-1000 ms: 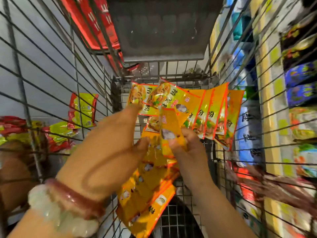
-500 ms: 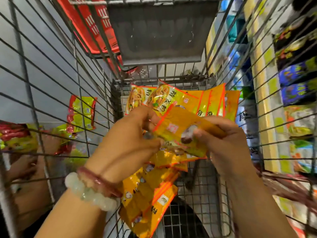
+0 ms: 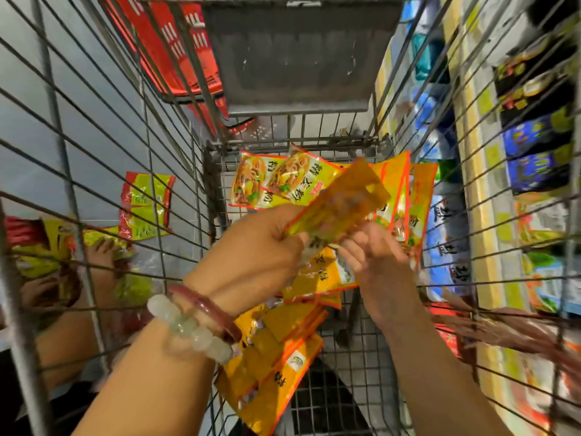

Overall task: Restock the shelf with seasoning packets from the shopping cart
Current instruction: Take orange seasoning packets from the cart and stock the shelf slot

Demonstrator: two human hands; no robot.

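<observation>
Both my hands are down inside the wire shopping cart. My left hand, with two bead bracelets on the wrist, pinches a yellow seasoning packet that is tilted up to the right and blurred. My right hand grips the same bundle of yellow packets from the right, just below it. More yellow packets lie fanned against the cart's far end and stacked on the cart floor under my left forearm. The shelf runs along the right, outside the cart.
Packets in blue, green and dark wrappers fill the shelf at right. Red-and-green packets lie on the floor left of the cart, with another person's hand beside them. A red basket and the grey child-seat flap are ahead.
The yellow packet has swung from upright to tilted up and to the right. Both hands rose and drew together on the bundle. The view moved a little nearer the cart floor.
</observation>
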